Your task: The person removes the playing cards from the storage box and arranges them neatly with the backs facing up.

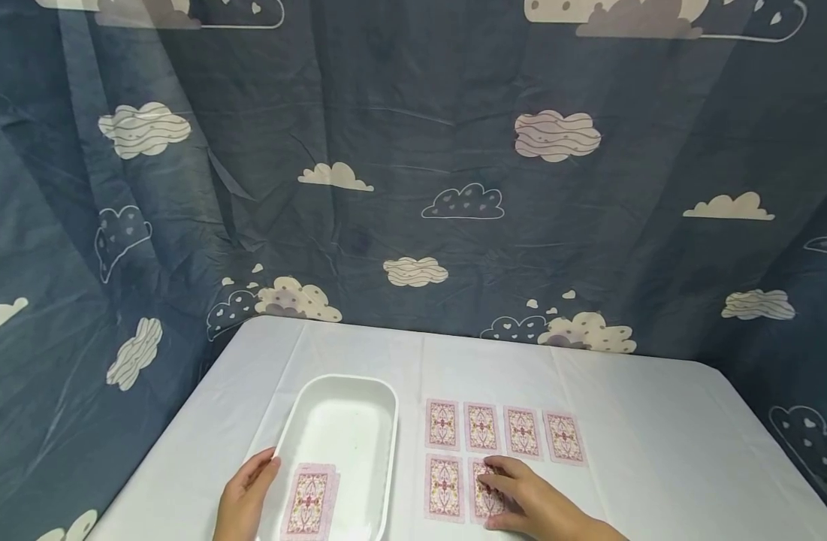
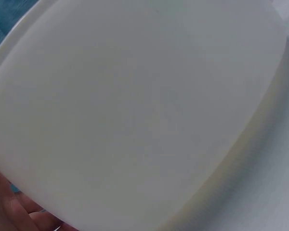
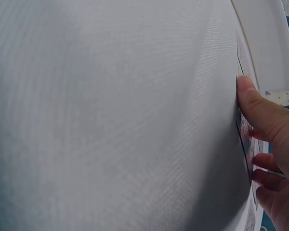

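My left hand [image 1: 246, 492] grips the left rim of a white tray [image 1: 375, 413]; in the left wrist view the tray's outer wall [image 2: 135, 115] fills most of the picture, with a few fingers at the lower left. A small stack of face-down playing cards [image 1: 309, 500] lies in the tray's near end. To the right of the tray, my right hand [image 1: 538, 503] holds a face-down playing card [image 1: 479, 506] by its edges, fingers at the far end and thumb at the near end. The card is low over the tabletop, beside another card [image 1: 444, 488].
Behind these lies a row of several face-down cards, the leftmost card [image 1: 442, 424] nearest the tray. A white cloth covers the table [image 1: 670, 443]. Dark blue cloud-patterned curtains [image 1: 413, 135] hang along its back and sides.
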`<state>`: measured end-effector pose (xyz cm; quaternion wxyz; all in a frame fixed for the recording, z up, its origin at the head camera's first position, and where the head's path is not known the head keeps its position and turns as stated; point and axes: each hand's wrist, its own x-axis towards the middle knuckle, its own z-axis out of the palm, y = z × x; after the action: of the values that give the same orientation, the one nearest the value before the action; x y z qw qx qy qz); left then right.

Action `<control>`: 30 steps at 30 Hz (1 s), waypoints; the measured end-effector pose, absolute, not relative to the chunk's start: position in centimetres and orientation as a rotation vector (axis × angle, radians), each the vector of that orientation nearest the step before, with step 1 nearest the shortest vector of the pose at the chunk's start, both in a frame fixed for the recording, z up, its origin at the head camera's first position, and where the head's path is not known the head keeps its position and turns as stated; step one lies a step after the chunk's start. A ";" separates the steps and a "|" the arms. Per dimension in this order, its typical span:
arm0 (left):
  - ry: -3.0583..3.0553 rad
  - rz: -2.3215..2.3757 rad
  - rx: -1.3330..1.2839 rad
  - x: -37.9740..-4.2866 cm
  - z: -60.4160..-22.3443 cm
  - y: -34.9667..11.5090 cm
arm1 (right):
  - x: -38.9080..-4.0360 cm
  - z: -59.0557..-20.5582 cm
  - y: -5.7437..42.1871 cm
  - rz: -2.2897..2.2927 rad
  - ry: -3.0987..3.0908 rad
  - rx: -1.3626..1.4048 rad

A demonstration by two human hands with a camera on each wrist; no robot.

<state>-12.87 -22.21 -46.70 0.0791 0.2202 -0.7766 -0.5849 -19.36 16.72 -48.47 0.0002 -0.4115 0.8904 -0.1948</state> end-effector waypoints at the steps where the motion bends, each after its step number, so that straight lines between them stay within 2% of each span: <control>1: -2.320 -1.758 0.655 -12.9 -46.7 -22.2 | -19.4 -48.5 16.7 -0.621 2.795 -1.289; 9: -2.283 -1.808 0.662 -13.0 -46.8 -22.2 | -19.4 -48.3 16.6 -0.665 2.841 -1.263; 16: -2.274 -1.832 0.654 -12.9 -46.9 -22.2 | -19.4 -46.6 14.3 -0.922 2.935 -1.148; 30: -2.260 -1.787 0.642 -12.9 -47.1 -22.2 | -19.5 -42.8 4.9 -1.205 2.739 -1.472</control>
<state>-12.93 -22.17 -47.09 0.0946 0.2166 -0.7622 -0.6027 -19.52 4.92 -42.78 -0.0966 -0.4394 0.8175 -0.3595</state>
